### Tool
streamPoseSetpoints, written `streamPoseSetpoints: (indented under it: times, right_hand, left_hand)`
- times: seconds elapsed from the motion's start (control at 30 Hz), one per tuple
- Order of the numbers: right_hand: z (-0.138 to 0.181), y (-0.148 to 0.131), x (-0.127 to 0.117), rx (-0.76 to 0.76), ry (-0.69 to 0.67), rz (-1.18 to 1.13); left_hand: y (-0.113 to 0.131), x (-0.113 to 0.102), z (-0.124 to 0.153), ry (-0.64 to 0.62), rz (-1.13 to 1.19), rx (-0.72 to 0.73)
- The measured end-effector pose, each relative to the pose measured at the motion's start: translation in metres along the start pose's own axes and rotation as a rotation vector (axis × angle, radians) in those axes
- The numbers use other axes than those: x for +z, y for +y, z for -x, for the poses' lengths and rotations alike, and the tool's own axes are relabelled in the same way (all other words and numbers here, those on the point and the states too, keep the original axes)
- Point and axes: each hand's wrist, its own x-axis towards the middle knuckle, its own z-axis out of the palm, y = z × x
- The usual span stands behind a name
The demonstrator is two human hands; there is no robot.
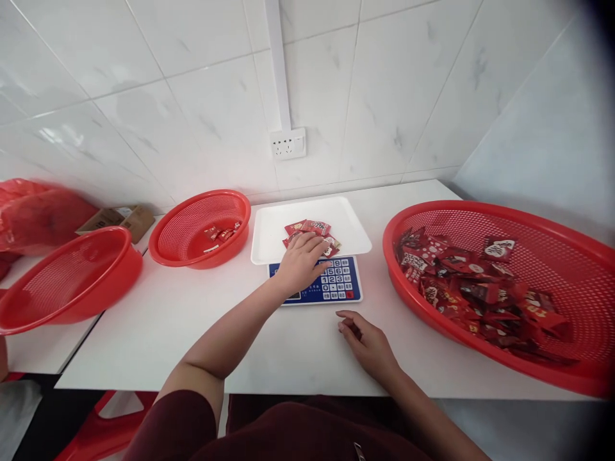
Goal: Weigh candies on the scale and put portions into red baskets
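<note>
Red packets [316, 226] partly hidden by left hand [301, 261] | its grip: can't tell | right hand [369, 347] released

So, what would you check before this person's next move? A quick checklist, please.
1. White tray on the scale: looks ok.
2. Red packets within the tray: ok, what shows of them.
3. Left hand clear of those packets: not ok, it is over them.
4. Right hand empty: cannot tell, curled fingers hide the palm.
5. Packets in the large right-hand basket: ok, plenty.
</note>
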Motion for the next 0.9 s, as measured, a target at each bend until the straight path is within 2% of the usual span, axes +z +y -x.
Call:
streamPoseSetpoints:
  times: [0.17, 0.3, 0.37, 0.43, 0.5, 0.57, 0.73, 0.9]
  right_hand:
    - [-0.001, -0.002, -0.003, 0.001, -0.018, -0.003]
    - [-0.002, -0.002, -0.003, -0.012, -0.017, -0.018]
    - [-0.002, -0.002, -0.003, -0.019, -0.003, -0.037]
    - [-0.002, -0.001, -0.004, -0.028, -0.001, -0.066]
    - [0.0, 0.0, -0.004, -0.044, -0.038, -0.11]
    - [0.002, 0.0, -0.004, -0.074, -0.109, -0.155]
    - [0.005, -0.001, -0.005, -0.176, -0.207, -0.099]
    - [0.003, -0.004, -0.005, -0.226, -0.187, 0.026]
  left_hand:
    - [0.004, 0.013, -0.007, 0.053, -0.09, -0.006]
    - [0.013, 0.007, -0.004, 0.244, -0.078, 0.076]
    - [0.025, 0.0, 0.007, 0.36, -0.016, 0.153]
    - [0.042, -0.005, 0.024, 0.396, 0.097, 0.246]
    - [0.06, -0.004, 0.043, 0.345, 0.218, 0.314]
    - [0.074, 0.003, 0.063, 0.253, 0.311, 0.297]
    - [0.083, 0.027, 0.094, 0.094, 0.484, 0.006]
    - [0.078, 0.036, 0.104, 0.085, 0.571, -0.066]
